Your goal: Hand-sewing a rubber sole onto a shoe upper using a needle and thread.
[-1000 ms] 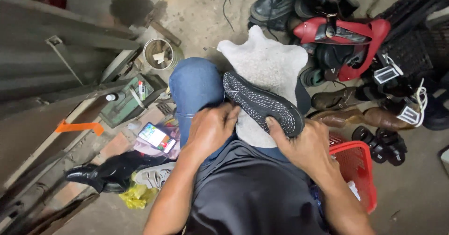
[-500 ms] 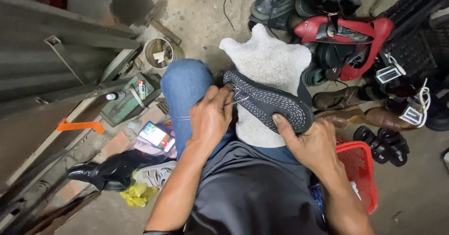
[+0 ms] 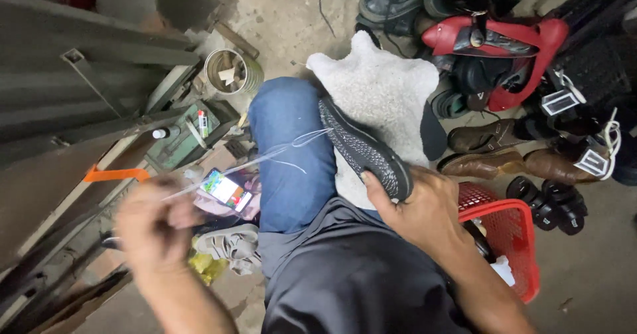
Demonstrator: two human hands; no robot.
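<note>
While black knit shoe w/ textured sole [image 3: 363,149] lay across lap on pale fleece pad [image 3: 385,88], long axis upper-left to lower-right, right hand [image 3: 424,211] clamped its heel end; left hand [image 3: 151,224], blurred, well apart to left, pinched taut pale thread [image 3: 279,151] running to shoe's toe end.

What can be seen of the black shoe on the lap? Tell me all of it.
The black shoe lies sole-up across the person's lap, slanting from upper left to lower right. Its sole looks like rubber with a fine pebbled tread. It rests against the blue-jeaned knee and on a pale fleecy pad. The right hand grips its near end. Thin pale thread runs from its far edge toward the blurred left hand. The upper is hidden.
</note>
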